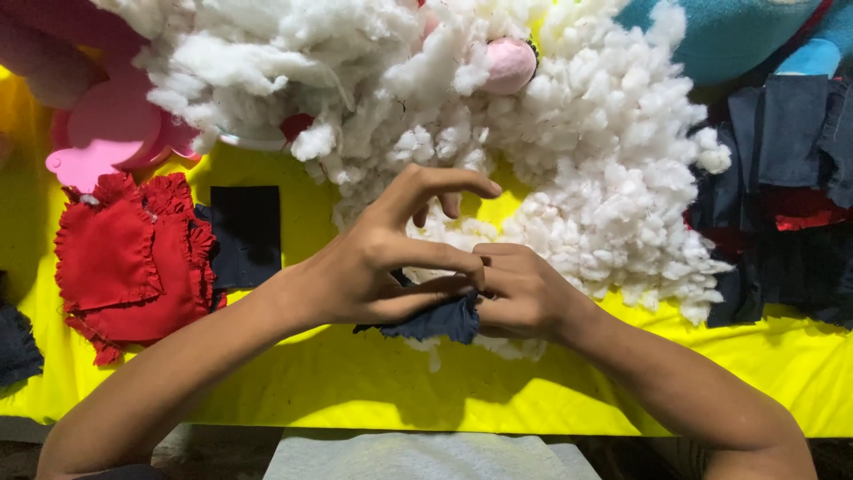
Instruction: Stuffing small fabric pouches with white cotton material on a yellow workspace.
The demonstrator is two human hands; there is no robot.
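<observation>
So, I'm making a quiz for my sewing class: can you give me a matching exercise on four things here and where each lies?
Things:
1 red ruffled cloth
2 white stuffing
3 dark blue patch
4 pink foam shape

Places:
A between the two hands
B top left
C left, on the yellow cover
D heaped across the top middle

Pairs: 1-C, 2-D, 3-A, 4-B

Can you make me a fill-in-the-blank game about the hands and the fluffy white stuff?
1. Both hands, the left hand and the right hand, pinch a small dark ____ fabric piece.
2. The big pile of fluffy stuffing is ____ in colour.
3. The cloth covering the table is bright ____.
4. The ruffled fabric piece lying to the left is ____.

Missing words: blue; white; yellow; red
</observation>
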